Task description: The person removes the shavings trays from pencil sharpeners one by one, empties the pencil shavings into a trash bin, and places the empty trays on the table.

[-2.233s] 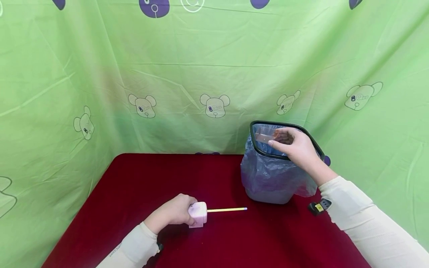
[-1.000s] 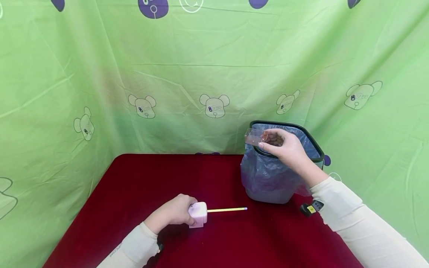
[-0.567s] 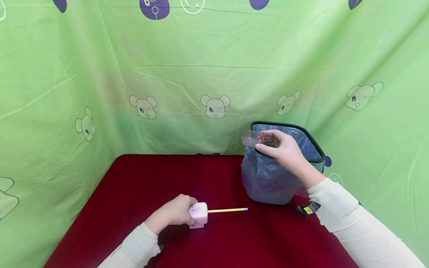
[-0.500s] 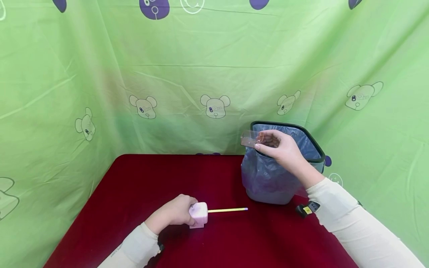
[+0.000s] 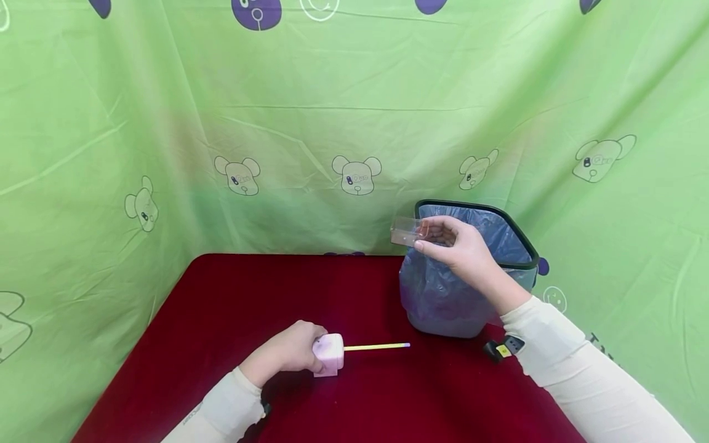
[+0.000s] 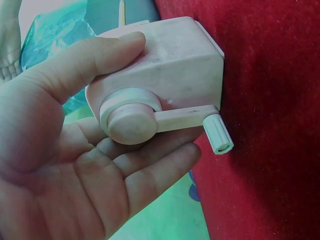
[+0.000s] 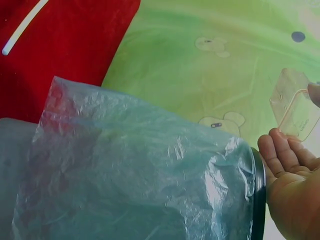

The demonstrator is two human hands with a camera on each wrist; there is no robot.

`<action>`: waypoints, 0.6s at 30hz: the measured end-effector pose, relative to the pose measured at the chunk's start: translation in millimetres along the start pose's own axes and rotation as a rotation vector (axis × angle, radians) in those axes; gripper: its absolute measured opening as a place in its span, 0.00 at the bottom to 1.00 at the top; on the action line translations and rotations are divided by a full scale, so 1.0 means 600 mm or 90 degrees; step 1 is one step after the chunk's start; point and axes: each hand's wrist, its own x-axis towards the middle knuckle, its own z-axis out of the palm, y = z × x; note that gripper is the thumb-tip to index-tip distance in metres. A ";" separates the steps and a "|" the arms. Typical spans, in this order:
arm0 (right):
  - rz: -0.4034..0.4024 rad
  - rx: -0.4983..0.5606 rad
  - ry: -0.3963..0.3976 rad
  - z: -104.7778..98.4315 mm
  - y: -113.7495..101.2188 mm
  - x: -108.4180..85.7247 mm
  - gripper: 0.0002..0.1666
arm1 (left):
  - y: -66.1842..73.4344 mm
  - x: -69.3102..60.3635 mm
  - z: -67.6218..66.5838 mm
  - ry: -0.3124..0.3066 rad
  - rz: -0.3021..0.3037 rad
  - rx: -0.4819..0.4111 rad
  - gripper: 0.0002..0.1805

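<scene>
My left hand (image 5: 293, 349) grips a pale pink hand-crank pencil sharpener (image 5: 329, 352) on the red table, thumb on one side and fingers on the other. Its crank (image 6: 185, 119) and knob face the palm in the left wrist view. A yellow pencil (image 5: 376, 347) sticks out of the sharpener's far end, pointing right. Above the near left rim of the bin, my right hand (image 5: 462, 249) pinches a clear plastic shavings drawer (image 5: 405, 231) between thumb and fingers. In the right wrist view the transparent drawer (image 7: 295, 107) shows no visible shavings.
A grey bin (image 5: 448, 326) with a black rim (image 5: 517, 231) and a translucent bluish bag (image 5: 437, 283) folded over it stands at the table's back right. The red tabletop (image 5: 266, 289) ends at a green printed curtain (image 5: 310, 209).
My right hand has moved left with the shavings drawer, from over the bin's opening to its left rim. The left hand, sharpener and pencil have stayed in place.
</scene>
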 end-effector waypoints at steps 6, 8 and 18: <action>-0.018 0.021 -0.002 0.009 0.001 -0.003 0.29 | 0.000 -0.001 0.001 0.000 -0.003 0.005 0.28; -0.022 0.032 -0.005 0.011 0.000 -0.005 0.29 | 0.001 0.000 0.000 0.000 -0.003 0.005 0.28; -0.029 0.036 -0.020 0.020 -0.013 -0.012 0.27 | 0.001 -0.001 0.002 -0.001 -0.005 0.002 0.28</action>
